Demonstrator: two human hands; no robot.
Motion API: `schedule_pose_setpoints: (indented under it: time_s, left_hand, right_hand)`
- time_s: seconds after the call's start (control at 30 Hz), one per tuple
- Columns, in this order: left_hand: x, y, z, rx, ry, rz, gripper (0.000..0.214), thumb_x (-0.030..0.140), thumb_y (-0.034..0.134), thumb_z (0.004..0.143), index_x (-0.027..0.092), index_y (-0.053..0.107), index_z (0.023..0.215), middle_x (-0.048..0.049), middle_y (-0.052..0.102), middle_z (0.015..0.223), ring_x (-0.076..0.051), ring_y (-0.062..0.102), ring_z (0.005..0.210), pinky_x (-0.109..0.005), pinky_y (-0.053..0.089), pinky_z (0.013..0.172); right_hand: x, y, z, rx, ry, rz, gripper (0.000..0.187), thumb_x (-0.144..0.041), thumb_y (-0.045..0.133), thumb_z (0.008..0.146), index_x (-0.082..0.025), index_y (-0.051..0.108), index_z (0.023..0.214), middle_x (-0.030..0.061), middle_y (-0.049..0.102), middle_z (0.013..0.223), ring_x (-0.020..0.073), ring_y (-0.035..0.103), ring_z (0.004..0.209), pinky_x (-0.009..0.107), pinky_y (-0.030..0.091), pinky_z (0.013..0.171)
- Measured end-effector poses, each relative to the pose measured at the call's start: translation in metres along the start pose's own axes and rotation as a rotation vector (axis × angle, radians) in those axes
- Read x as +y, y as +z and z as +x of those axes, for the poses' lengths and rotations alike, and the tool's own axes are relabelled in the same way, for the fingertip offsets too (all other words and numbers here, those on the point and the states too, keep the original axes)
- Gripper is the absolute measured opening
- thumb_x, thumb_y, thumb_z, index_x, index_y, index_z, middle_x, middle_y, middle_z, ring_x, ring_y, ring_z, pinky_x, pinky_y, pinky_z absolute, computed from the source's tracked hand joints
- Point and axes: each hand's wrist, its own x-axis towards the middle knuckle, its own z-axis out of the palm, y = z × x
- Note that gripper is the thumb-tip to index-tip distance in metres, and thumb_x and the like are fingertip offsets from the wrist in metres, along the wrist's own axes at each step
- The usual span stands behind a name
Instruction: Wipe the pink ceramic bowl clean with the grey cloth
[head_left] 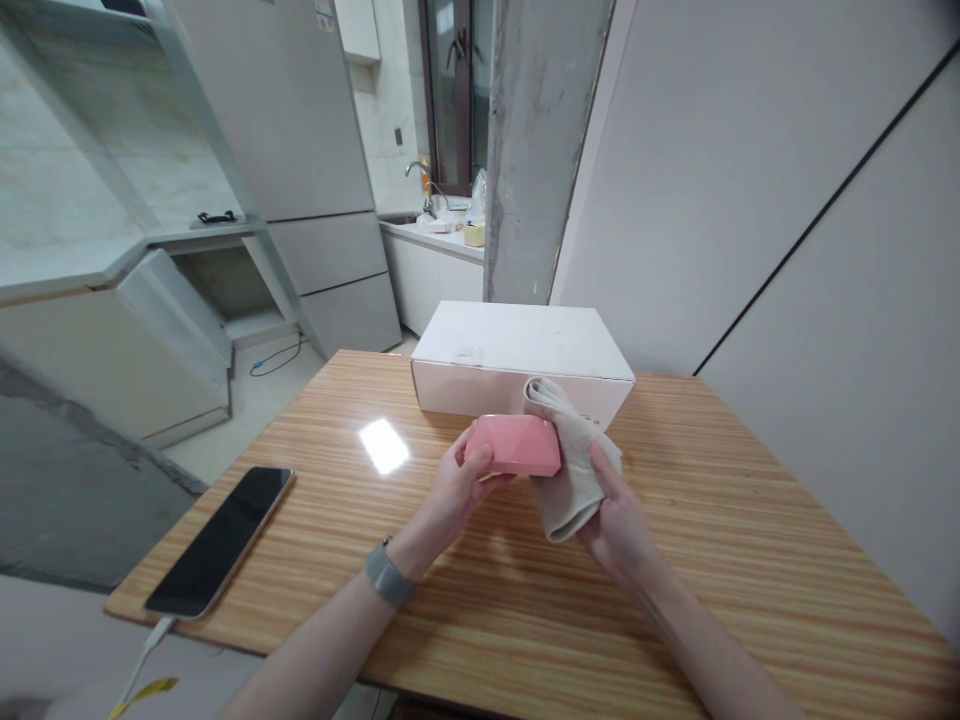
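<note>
My left hand (459, 485) grips the left end of a pink rounded case (517, 445), holding it just above the wooden table (675, 600). My right hand (619, 520) holds a beige cloth (574, 460) that wraps over the case's right end and hangs down beneath it. Both hands are closed. A grey band sits on my left wrist (388, 575). Directly behind the case stands a white closed box (517, 350).
A black phone (221, 540) lies near the table's left edge with a white cable running off the edge. A wall stands along the right side. Beyond the table are a refrigerator (300, 170), a concrete pillar (536, 150) and a kitchen counter with a sink tap (435, 225).
</note>
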Motion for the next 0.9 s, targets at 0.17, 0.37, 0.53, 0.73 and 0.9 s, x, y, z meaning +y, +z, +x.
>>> schedule_pose_setpoints:
  time_s: [0.17, 0.37, 0.53, 0.73, 0.9]
  left_hand:
    - [-0.002, 0.000, 0.002, 0.101, 0.041, 0.002, 0.069, 0.042, 0.082, 0.065, 0.021, 0.056, 0.126, -0.0104, 0.062, 0.118, -0.024, 0.060, 0.104, -0.032, 0.051, 0.084]
    - [-0.009, -0.005, 0.004, 0.222, 0.078, 0.111, 0.073, 0.031, 0.083, 0.066, 0.024, 0.052, 0.131, -0.0076, 0.060, 0.123, -0.022, 0.057, 0.110, -0.029, 0.047, 0.091]
    - [-0.007, -0.005, 0.005, 0.119, -0.001, -0.026, 0.054, 0.043, 0.064, 0.084, 0.029, 0.051, 0.135, -0.0063, 0.055, 0.136, -0.023, 0.051, 0.122, -0.032, 0.046, 0.094]
    - [-0.005, -0.002, 0.003, 0.060, 0.029, -0.008, 0.060, 0.035, 0.072, 0.081, 0.026, 0.052, 0.136, -0.0080, 0.060, 0.127, -0.024, 0.054, 0.120, -0.036, 0.041, 0.102]
    - [-0.006, 0.002, 0.001, -0.033, -0.002, -0.078, 0.059, 0.043, 0.077, 0.074, 0.020, 0.060, 0.126, -0.0109, 0.062, 0.126, -0.027, 0.054, 0.121, -0.038, 0.038, 0.105]
  right_hand:
    - [0.002, 0.003, -0.003, -0.035, 0.002, 0.004, 0.041, -0.054, 0.076, 0.069, -0.026, 0.075, 0.099, 0.0029, 0.074, 0.111, 0.0308, 0.055, 0.125, 0.046, 0.047, 0.105]
    - [0.010, 0.000, -0.005, -0.010, 0.024, -0.022, 0.041, -0.055, 0.078, 0.067, -0.025, 0.076, 0.094, 0.0045, 0.077, 0.103, 0.0317, 0.058, 0.122, 0.047, 0.047, 0.105]
    - [0.007, -0.004, 0.001, 0.034, -0.017, -0.007, 0.038, -0.051, 0.079, 0.067, -0.025, 0.075, 0.094, 0.0029, 0.076, 0.104, 0.0307, 0.060, 0.120, 0.045, 0.049, 0.104]
    - [-0.006, -0.014, 0.013, 0.106, -0.043, 0.023, 0.032, -0.051, 0.070, 0.077, -0.026, 0.075, 0.096, 0.0012, 0.076, 0.105, 0.0306, 0.062, 0.116, 0.046, 0.051, 0.101]
    - [-0.004, -0.011, 0.010, 0.028, -0.032, -0.010, 0.035, -0.053, 0.069, 0.077, -0.027, 0.075, 0.099, 0.0014, 0.075, 0.108, 0.0309, 0.061, 0.118, 0.046, 0.049, 0.103]
